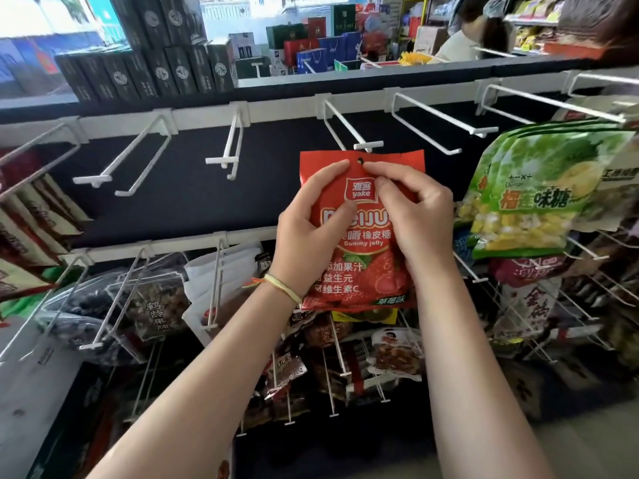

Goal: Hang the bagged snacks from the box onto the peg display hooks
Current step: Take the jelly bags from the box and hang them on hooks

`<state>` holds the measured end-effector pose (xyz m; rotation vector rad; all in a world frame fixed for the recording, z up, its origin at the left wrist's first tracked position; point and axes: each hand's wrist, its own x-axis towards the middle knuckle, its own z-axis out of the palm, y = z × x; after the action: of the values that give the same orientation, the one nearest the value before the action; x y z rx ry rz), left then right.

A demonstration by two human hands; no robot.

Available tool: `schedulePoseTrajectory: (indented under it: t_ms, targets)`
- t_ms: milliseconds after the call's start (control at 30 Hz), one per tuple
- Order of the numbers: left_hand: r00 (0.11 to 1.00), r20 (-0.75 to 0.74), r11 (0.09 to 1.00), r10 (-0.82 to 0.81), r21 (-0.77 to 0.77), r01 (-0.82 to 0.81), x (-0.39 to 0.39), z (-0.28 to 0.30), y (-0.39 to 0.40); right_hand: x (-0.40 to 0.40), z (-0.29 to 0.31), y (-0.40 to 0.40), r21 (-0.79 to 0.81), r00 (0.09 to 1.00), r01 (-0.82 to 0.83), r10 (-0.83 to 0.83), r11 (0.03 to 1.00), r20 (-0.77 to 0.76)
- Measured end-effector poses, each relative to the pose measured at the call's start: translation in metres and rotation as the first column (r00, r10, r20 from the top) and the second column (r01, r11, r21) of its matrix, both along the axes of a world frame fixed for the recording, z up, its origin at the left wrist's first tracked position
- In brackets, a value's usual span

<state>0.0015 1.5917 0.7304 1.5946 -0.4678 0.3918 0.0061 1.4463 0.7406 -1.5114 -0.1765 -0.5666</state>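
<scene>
A red bag of strawberry gummy jelly [363, 271] is held up in front of the dark peg board. My left hand [311, 223] grips its left side, thumb on the front. My right hand [415, 216] pinches the top edge just right of the punched hang hole. The hole sits directly below the tip of a bare white peg hook [366, 145], a little short of it. Green durian candy bags [539, 188] hang on the hook to the right. The box is not in view.
Several bare white hooks [224, 157] line the top rail to the left. Lower rows carry dark nut and meat snack bags [155, 305]. Brown bags [31, 216] hang at far left. Stacked gift boxes [155, 63] sit behind the display, and a person [477, 32] is at the back right.
</scene>
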Motion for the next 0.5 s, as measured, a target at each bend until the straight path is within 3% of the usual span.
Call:
schedulePoseTrajectory:
  t_ms: [200,500]
  targets:
    - [1.0,-0.024,1.0,-0.006,-0.001,0.006,0.002,-0.006,0.002,0.004,-0.006,0.001,-0.048,1.0,0.005,-0.004,0.999,0.013]
    - [0.995,-0.093,0.979,-0.017,0.201,0.036,0.02,-0.036,0.033,0.007,-0.035,0.014,-0.237,0.983,0.181,-0.18,0.955,0.025]
